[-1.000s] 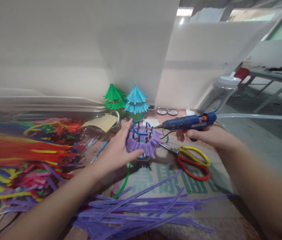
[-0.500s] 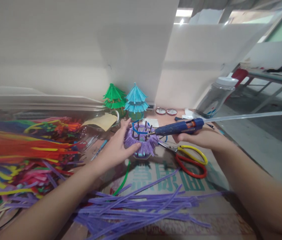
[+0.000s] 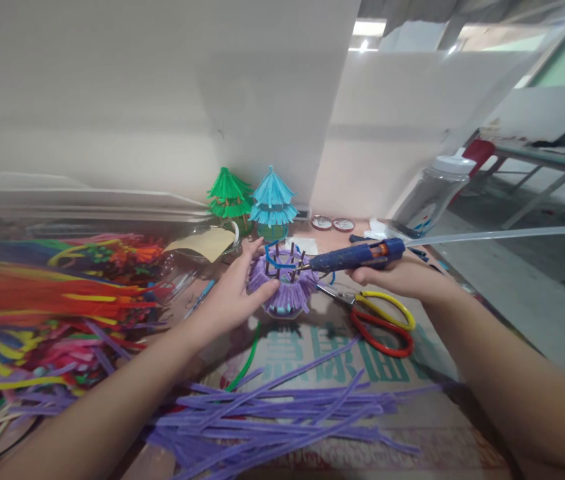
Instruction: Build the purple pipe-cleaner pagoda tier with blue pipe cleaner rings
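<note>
A small purple pipe-cleaner pavilion (image 3: 289, 293) stands on the table, with dark upright sticks and a blue pipe-cleaner ring (image 3: 282, 266) at its top. My left hand (image 3: 247, 280) is wrapped round its left side, thumb at the front and fingers behind. In my right hand (image 3: 397, 275) is a dark blue hot glue gun (image 3: 357, 256), its nozzle pointing left at the blue ring and the sticks. A long clear glue stick (image 3: 502, 234) runs out of the gun's back. Scissors with yellow and red handles (image 3: 385, 320) lie below the gun.
Loose purple pipe cleaners (image 3: 282, 420) spread across the front. Bundles of coloured pipe cleaners (image 3: 62, 293) pile up at left. Behind the work stand a green pavilion (image 3: 229, 193) and a light-blue one (image 3: 272, 197). A clear bottle with a white cap (image 3: 432, 197) stands at the right edge.
The glue gun has shifted very slightly left and down with my right hand. My left hand stays on the purple pavilion, its thumb moved a little.
</note>
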Tool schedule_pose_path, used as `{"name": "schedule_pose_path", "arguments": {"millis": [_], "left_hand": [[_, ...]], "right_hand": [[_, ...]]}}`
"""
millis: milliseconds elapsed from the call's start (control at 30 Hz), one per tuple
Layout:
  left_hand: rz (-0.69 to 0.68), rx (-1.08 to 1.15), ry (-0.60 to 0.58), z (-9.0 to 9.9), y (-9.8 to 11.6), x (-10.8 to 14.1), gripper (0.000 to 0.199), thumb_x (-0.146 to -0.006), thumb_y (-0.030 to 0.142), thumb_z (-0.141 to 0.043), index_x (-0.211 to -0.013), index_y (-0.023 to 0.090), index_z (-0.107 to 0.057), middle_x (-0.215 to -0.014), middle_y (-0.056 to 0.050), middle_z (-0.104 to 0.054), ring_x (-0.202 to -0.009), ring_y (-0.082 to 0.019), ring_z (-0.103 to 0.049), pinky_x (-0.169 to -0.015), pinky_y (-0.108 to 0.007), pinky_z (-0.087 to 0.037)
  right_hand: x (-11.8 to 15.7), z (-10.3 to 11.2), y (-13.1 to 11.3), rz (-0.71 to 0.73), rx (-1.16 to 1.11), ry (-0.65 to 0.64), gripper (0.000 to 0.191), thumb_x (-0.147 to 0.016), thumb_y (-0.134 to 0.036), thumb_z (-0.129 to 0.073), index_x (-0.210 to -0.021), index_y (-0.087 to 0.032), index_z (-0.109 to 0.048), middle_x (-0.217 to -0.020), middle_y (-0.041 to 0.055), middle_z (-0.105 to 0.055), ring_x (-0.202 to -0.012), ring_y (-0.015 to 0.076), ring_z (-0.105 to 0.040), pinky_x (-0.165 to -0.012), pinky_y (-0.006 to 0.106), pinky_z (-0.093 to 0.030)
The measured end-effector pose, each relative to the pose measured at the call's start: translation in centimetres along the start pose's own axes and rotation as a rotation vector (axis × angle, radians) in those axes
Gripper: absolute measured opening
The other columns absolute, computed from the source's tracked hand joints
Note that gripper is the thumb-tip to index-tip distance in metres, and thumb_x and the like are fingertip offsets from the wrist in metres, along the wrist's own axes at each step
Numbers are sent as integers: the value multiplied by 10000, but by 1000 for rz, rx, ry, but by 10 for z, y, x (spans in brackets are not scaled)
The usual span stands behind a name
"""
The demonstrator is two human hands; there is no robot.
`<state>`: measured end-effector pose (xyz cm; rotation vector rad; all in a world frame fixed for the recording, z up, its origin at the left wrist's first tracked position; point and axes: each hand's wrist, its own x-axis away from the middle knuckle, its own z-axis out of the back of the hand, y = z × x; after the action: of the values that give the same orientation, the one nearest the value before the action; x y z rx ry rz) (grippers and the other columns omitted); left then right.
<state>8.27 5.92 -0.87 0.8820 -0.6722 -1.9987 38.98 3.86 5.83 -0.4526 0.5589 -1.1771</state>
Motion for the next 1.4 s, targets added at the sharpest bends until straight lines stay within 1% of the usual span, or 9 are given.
{"name": "schedule_pose_path", "arguments": {"millis": [100, 200, 333, 567, 733, 867, 1000, 1233, 1400], "left_hand": [[-10, -19, 6, -1, -3, 0, 849, -897, 564, -594, -1576, 199, -239, -1609, -149, -358, -1474, -330, -360, -1220, -523, -287], [-22, -27, 9, -2, -5, 0, 846, -898, 557, -601, -1578, 212, -237, -1617, -139, -348, -1476, -322, -359, -1217, -517, -300], [-34, -17, 6, -3, -6, 0, 838, -904, 539, -602, -1581, 216, -229, -1613, -143, -353, -1468, -320, -374, -1214, -523, -308], [-23, -8, -1, -3, -5, 1, 843, -905, 537, -605, -1586, 228, -218, -1621, -138, -339, -1471, -320, -372, -1216, -533, -302], [-25, -11, -5, -3, -6, 1, 841, -909, 537, -602, -1589, 233, -211, -1633, -126, -321, -1479, -315, -359, -1221, -523, -300], [-30, -18, -2, -3, -8, 1, 844, -909, 537, -601, -1591, 231, -208, -1636, -127, -313, -1489, -315, -341, -1224, -523, -293], [-29, -21, -3, -3, -7, 1, 841, -911, 541, -597, -1590, 231, -209, -1630, -123, -328, -1480, -310, -358, -1224, -519, -296], [-28, -41, 0, -3, -6, 1, 840, -906, 543, -599, -1588, 235, -216, -1629, -120, -329, -1478, -315, -360, -1221, -519, -303], [-34, -52, -3, -3, -6, 1, 836, -909, 539, -594, -1589, 241, -211, -1631, -124, -323, -1479, -320, -357, -1216, -531, -305]], "right_hand": [[1, 0, 2, 30, -17, 12, 421, -706, -656, -681, -777, -246, -744, -653, 13, -677, -698, 227, -653, -661, 336, -533], [1, -1, 4, 12, -22, 20, 421, -690, -656, -694, -788, -251, -753, -691, 20, -698, -740, 250, -673, -714, 371, -554], [1, -1, 6, -36, 5, 45, 417, -674, -670, -707, -735, -260, -752, -666, 16, -703, -713, 256, -681, -684, 375, -563], [1, -2, 8, -18, 8, 35, 414, -682, -672, -711, -741, -266, -766, -706, 13, -732, -741, 258, -698, -711, 368, -574], [1, -3, 10, -29, 7, 75, 437, -661, -678, -734, -819, -274, -788, -845, 25, -774, -861, 301, -712, -784, 414, -582], [2, -3, 11, -21, 9, 66, 452, -674, -678, -728, -870, -276, -796, -905, 22, -782, -893, 302, -715, -806, 415, -586], [2, -3, 15, -13, 18, 52, 440, -692, -666, -727, -889, -279, -796, -917, 16, -786, -893, 294, -715, -817, 413, -584], [1, -3, 17, -26, 27, 66, 429, -688, -654, -741, -922, -298, -793, -948, 15, -780, -955, 326, -708, -868, 461, -574], [1, -2, 15, -55, 19, 72, 411, -665, -631, -757, -891, -288, -789, -912, 18, -776, -916, 316, -716, -822, 438, -589]]}}
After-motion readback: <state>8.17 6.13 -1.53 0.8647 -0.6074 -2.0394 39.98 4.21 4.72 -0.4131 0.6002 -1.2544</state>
